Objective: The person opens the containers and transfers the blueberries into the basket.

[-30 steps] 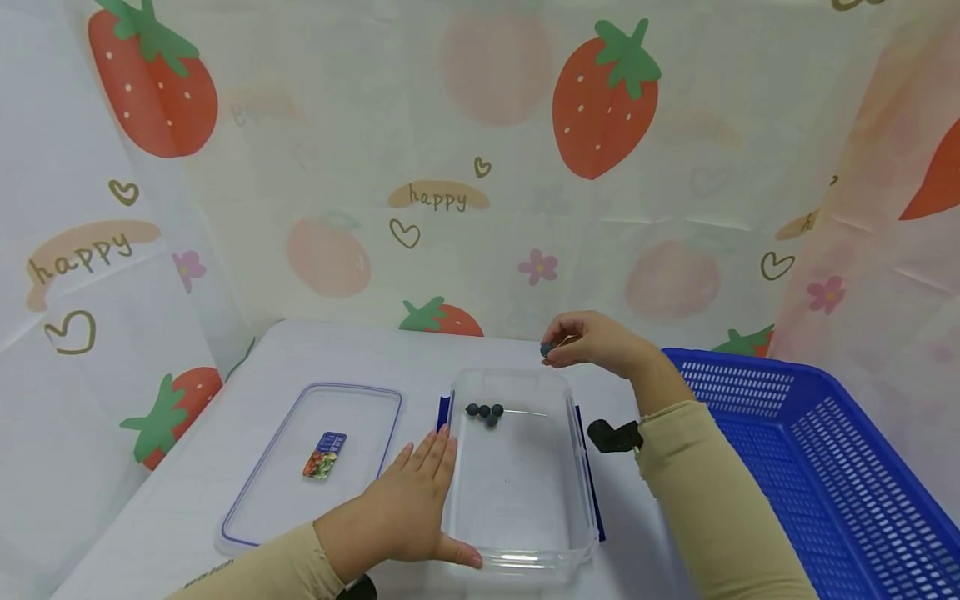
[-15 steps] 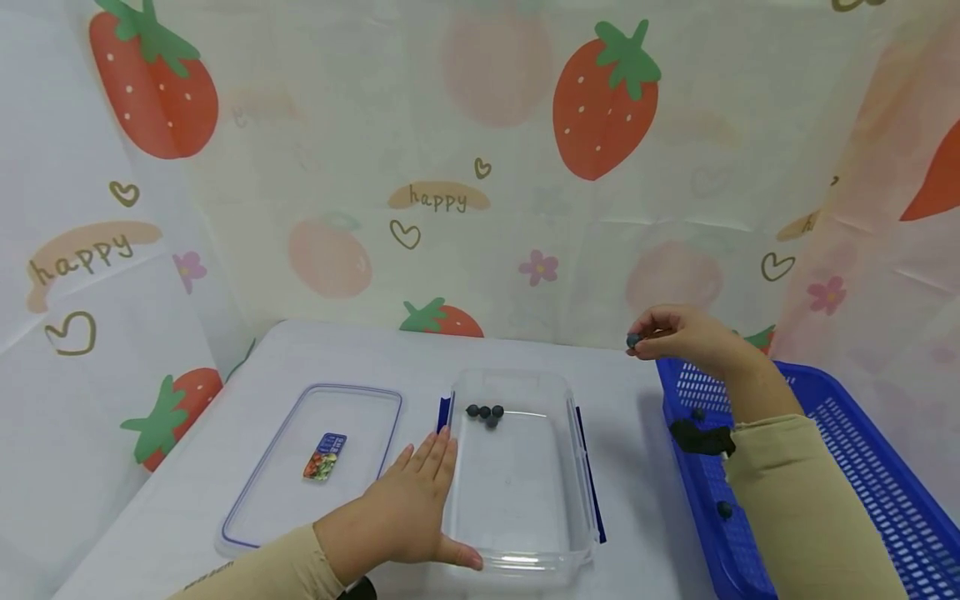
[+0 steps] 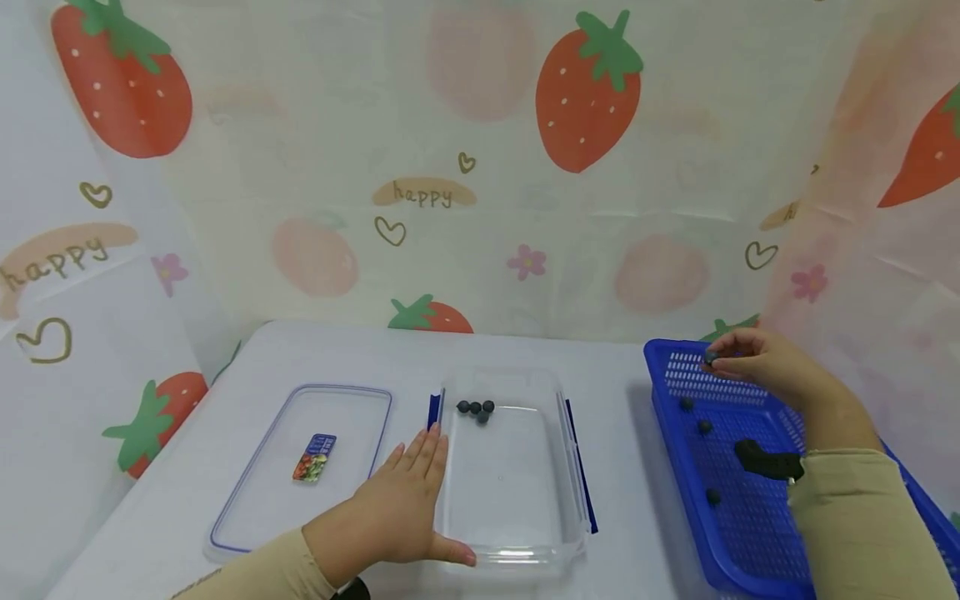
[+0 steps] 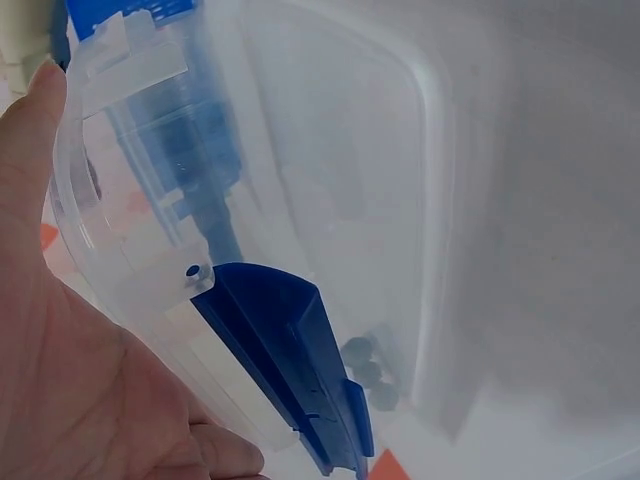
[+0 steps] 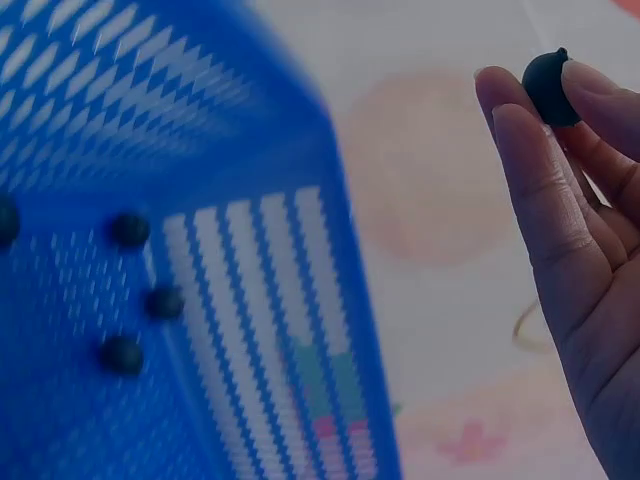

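Note:
My right hand [image 3: 783, 375] is raised over the far end of the blue plastic basket [image 3: 675, 475]. In the right wrist view, its thumb and fingertips pinch a dark blueberry [image 5: 546, 92]. Below, several loose blueberries [image 5: 122, 355] lie in the basket. My left hand [image 3: 393, 504] is spread flat along the left side of a clear plastic container [image 3: 536, 553], thumb at its near corner. A small cluster of blueberries [image 3: 476, 408] sits at the container's far left. The left wrist view shows the palm close against the clear wall, beside a blue clip [image 4: 290, 345].
To the left on the white table [image 3: 300, 354] lies the clear lid [image 3: 258, 504] with its blue seal, a printed label [image 3: 313, 458] on it. Another blue clip [image 3: 581, 467] hangs along the container's right side. A strawberry-print sheet [image 3: 330, 150] rises behind the table.
My right hand has travelled right from behind the container to above the basket, the blueberry still pinched. My left hand stays against the container. The head view has turned slightly right.

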`<control>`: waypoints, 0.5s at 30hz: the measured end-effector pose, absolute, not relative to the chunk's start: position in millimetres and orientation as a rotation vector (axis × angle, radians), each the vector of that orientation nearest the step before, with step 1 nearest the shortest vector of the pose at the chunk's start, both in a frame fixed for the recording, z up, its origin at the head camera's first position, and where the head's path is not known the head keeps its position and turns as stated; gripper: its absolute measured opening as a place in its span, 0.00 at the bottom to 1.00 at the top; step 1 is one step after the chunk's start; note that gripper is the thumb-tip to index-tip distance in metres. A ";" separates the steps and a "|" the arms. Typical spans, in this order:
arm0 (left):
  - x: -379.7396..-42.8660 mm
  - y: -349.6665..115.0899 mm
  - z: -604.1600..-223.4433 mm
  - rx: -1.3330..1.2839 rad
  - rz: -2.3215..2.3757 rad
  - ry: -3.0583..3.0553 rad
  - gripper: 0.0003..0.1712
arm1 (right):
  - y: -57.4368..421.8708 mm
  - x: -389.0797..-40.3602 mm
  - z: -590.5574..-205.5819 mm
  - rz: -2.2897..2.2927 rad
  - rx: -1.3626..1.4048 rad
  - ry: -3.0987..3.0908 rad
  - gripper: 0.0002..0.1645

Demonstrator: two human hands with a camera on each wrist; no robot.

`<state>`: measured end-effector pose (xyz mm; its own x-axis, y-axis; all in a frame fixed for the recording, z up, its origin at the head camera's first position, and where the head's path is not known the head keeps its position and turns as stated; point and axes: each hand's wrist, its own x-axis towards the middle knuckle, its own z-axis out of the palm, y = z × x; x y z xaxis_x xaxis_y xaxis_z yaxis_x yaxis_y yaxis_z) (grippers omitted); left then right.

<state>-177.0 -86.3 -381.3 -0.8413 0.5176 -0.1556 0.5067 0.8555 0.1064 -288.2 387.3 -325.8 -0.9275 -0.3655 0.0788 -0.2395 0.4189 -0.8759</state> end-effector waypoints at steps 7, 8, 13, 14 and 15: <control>-176.3 -87.4 -382.6 0.798 0.108 2.854 0.76 | 425.3 -275.3 -341.6 -1.655 -0.445 2.478 0.07; -176.2 -87.5 -382.6 0.798 0.108 2.853 0.76 | 430.3 -273.7 -343.6 -1.668 -0.428 2.468 0.07; -175.5 -87.9 -382.0 0.801 0.113 2.856 0.74 | 450.3 -265.6 -353.3 -1.536 -0.209 2.565 0.11; -175.6 -88.0 -382.0 0.800 0.111 2.855 0.74 | 453.5 -264.7 -355.7 -1.507 -0.168 2.581 0.13; -175.6 -88.2 -381.9 0.798 0.112 2.854 0.74 | 456.1 -263.6 -357.9 -1.459 -0.121 2.607 0.14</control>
<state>-175.6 -88.2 -381.9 -0.8408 0.5207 -0.1481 0.5075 0.8534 0.1190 -263.6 456.1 -357.9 -0.9853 -0.1438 -0.0925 0.0037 0.5230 -0.8524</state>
